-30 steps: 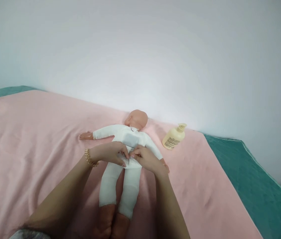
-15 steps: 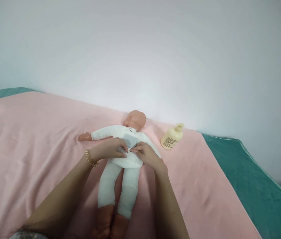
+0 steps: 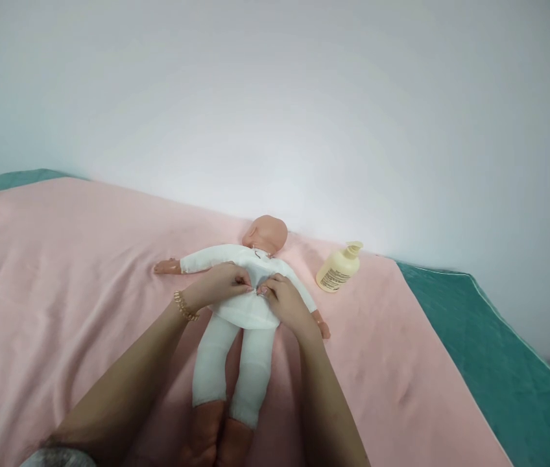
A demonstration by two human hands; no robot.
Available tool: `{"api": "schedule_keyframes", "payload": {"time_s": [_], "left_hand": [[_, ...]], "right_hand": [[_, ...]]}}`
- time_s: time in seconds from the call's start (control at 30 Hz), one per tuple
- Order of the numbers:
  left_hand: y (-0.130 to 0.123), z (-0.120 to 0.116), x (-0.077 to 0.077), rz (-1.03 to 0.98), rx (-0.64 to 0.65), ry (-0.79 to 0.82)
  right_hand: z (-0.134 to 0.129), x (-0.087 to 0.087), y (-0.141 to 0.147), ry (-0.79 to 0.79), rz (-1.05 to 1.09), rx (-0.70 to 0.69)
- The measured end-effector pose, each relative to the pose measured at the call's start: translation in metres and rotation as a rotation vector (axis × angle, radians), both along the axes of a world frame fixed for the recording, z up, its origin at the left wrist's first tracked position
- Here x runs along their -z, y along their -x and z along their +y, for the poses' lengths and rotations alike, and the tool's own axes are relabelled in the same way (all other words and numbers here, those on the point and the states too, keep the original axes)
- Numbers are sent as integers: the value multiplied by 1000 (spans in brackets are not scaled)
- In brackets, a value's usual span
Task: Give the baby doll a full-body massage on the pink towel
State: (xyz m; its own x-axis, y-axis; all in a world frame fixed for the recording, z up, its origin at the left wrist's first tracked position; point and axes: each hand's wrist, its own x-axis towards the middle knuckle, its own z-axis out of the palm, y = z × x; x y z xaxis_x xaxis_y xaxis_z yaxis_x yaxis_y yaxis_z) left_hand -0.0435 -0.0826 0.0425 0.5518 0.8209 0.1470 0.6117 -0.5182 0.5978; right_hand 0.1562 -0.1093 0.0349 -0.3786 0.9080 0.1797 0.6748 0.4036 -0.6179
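Head view: right hand (image 3: 287, 299) partly hides the white shirt (image 3: 243, 312).

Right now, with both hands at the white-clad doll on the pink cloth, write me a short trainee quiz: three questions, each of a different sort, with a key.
1. Which wrist wears the gold-coloured beaded bracelet?
a) right
b) left
c) both

2. True or false: the pale yellow plastic pump bottle stands on the green cloth.

3. Fill in: the bare left hand and the bare right hand are at the ____ of the white-clad doll.

Key:
1. b
2. False; it stands on the pink cloth.
3. torso
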Motion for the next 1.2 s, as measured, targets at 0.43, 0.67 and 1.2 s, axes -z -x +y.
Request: {"api": "schedule_keyframes", "payload": {"time_s": [0.43,0.67,1.2], "left_hand": [[-11,10,24,-176,-185,-348],[-11,13,29,-87,-164,-256],[-14,15,36,-87,-207,-286]], "right_hand": [[12,30,20,-294,212,223],[18,31,17,-196,115,192],[20,35,18,-231,117,158]]}}
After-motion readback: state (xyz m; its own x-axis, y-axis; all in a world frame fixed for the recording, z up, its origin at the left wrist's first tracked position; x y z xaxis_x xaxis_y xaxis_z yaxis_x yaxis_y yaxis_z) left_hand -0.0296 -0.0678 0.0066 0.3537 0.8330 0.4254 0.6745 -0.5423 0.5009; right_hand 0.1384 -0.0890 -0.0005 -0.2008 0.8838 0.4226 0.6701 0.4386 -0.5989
